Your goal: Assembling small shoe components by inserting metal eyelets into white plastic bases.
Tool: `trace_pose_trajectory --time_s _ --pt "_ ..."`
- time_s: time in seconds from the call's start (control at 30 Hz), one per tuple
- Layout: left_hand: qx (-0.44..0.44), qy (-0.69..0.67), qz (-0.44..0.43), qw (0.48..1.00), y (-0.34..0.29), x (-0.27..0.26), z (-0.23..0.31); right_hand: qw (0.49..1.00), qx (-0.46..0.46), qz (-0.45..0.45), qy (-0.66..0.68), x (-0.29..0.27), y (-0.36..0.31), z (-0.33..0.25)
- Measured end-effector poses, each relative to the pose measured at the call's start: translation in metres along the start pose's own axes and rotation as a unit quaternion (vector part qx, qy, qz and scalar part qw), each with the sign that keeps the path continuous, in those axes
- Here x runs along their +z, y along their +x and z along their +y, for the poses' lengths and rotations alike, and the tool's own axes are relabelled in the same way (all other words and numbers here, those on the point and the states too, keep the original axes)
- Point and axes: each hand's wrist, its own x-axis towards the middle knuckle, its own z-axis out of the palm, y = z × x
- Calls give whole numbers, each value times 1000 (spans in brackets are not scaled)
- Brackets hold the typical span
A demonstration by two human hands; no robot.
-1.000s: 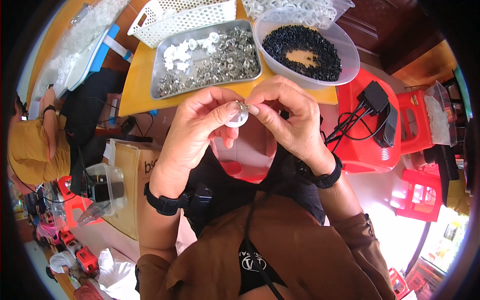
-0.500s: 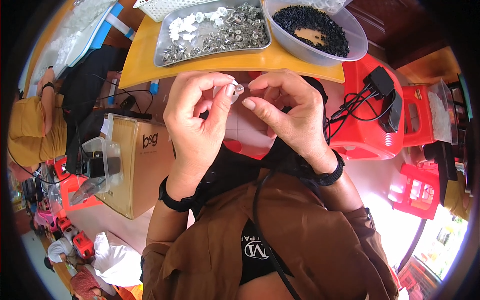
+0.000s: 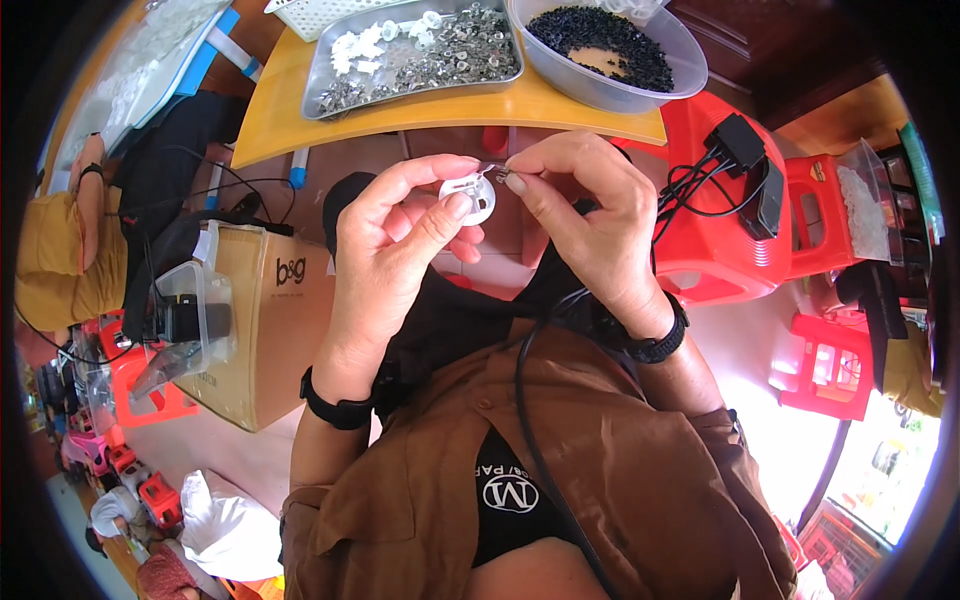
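My left hand (image 3: 385,245) pinching a round white plastic disc (image 3: 476,193) — my right hand (image 3: 600,220) gripping a small metal piece (image 3: 502,175) at the disc's rim, both held before the yellow bench (image 3: 275,110), metal tray (image 3: 440,92) and clear plastic bowl (image 3: 640,101) on it.

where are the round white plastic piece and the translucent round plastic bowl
Round white plastic piece (image 3: 474,196): head view, on its face.
Translucent round plastic bowl (image 3: 688,62): head view, on its right wall.

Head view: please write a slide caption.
Left hand holding a round white part, right hand pinching a small metallic piece beside it.
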Motion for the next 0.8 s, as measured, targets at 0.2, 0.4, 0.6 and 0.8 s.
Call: trace_pose_trajectory --time_s 0.2,0.4,0.6,0.8 --pt "-27 -2 -8 1000 -18 6 7 987 -138 -13 -85 -7 -11 -21" --pt "-32 -31 -59 997 -33 2 15 978 -171 -75 -93 -13 -15 -39" --pt "-22 -32 -58 998 -44 1 23 943 -290 -77 -147 -17 -16 -47" --pt "7 -43 -40 998 -52 1 21 844 -442 -41 -301 -18 -22 -54"
